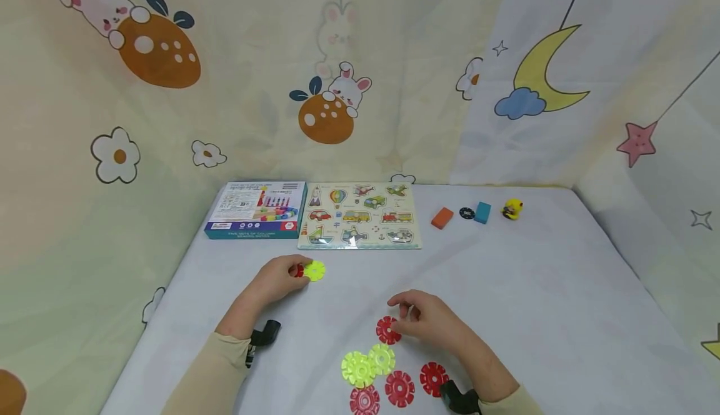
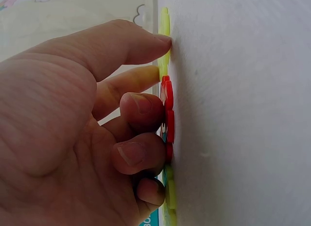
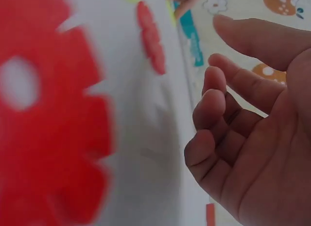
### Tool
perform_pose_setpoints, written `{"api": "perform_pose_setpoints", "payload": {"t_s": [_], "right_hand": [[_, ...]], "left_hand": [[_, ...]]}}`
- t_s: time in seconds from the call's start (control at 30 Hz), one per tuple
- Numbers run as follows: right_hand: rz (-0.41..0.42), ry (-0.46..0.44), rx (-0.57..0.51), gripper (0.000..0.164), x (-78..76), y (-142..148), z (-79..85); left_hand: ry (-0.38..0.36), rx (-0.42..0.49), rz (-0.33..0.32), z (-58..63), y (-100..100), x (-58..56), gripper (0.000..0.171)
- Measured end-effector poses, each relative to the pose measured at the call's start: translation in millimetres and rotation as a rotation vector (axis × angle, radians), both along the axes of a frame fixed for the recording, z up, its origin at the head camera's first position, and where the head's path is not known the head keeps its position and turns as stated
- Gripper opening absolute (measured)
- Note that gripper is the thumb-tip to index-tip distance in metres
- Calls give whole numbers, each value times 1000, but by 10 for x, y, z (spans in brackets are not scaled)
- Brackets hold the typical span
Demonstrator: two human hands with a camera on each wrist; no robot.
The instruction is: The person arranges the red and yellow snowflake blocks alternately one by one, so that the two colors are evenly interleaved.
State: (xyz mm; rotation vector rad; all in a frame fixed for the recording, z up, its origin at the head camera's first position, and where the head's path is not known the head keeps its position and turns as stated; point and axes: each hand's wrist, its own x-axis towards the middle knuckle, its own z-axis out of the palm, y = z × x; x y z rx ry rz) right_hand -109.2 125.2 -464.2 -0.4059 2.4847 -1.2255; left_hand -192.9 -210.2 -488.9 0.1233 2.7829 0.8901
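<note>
My left hand pinches a yellow-green notched plastic disc between thumb and index finger, close over the table. Against its other curled fingers, a red notched disc lines up below the yellow-green one in the left wrist view; a further yellow-green piece shows by the little finger. Loosely curled and holding nothing, my right hand hovers with its thumb beside a red notched disc. The right wrist view has that hand apart from the discs, with one large blurred red disc near the camera.
Two yellow-green discs overlap near the front, with red discs around them. Toward the back lie a boxed set and a vehicle picture board. An orange block, blue block and yellow duck sit back right.
</note>
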Motion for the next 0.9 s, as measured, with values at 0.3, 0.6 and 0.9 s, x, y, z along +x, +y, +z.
{"api": "perform_pose_setpoints", "payload": {"t_s": [0.3, 0.6, 0.9], "right_hand": [[-30, 30, 188, 46, 20, -43, -185], [-73, -1, 289, 50, 35, -173, -125], [-70, 37, 359, 53, 55, -262, -141]], "left_hand": [[-16, -5, 15, 18, 24, -2, 46], [-12, -13, 3, 24, 28, 0, 46], [-9, -2, 4, 42, 21, 13, 45]]}}
